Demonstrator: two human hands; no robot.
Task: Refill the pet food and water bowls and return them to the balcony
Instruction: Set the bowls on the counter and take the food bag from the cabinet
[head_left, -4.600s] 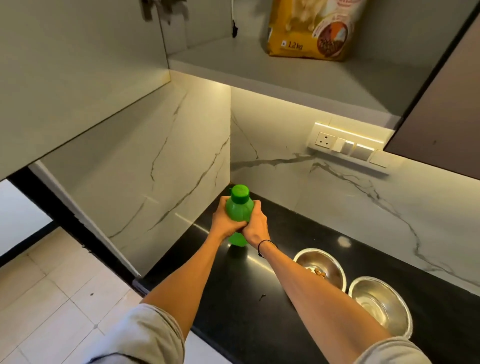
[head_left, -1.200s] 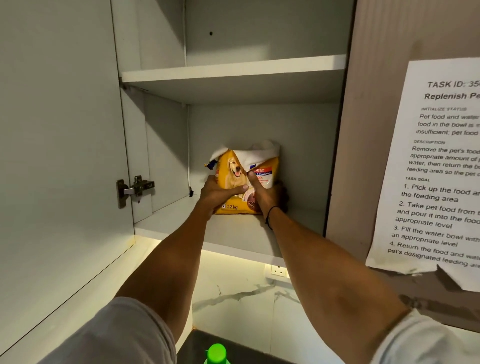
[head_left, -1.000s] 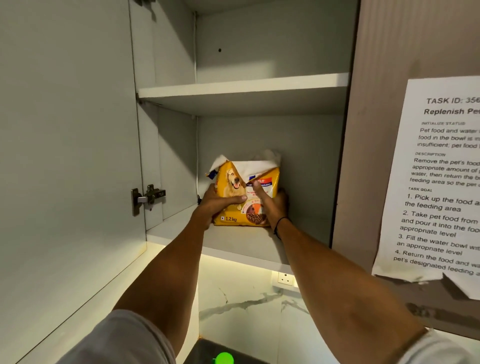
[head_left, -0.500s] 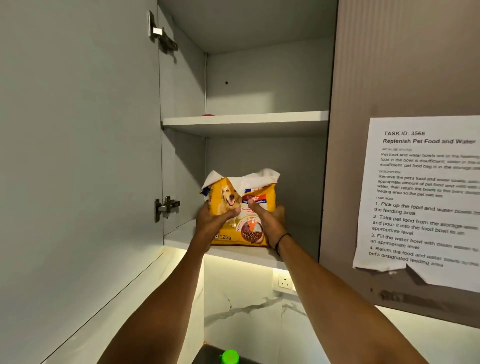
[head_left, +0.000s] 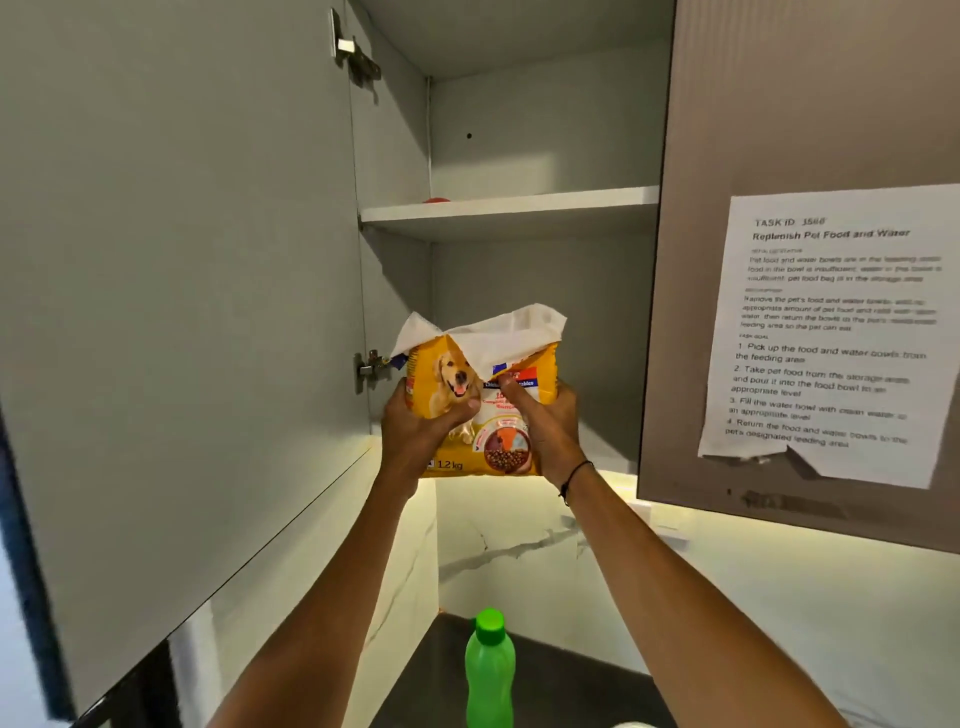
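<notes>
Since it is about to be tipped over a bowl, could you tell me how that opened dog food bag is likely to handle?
Probably floppy: the dog food bag dents under the left hand and right hand. Its torn top gapes, so kibble may spill.

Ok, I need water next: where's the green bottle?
The bottle stands upright at bottom centre, on the dark counter below the food bag.

food bag (head_left: 480, 410) before open cabinet (head_left: 519, 208) | bottle (head_left: 489, 675) below on counter | paper sheet (head_left: 831, 338) right

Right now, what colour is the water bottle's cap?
Green, like the bottle itself; cap seen in head view.
</notes>
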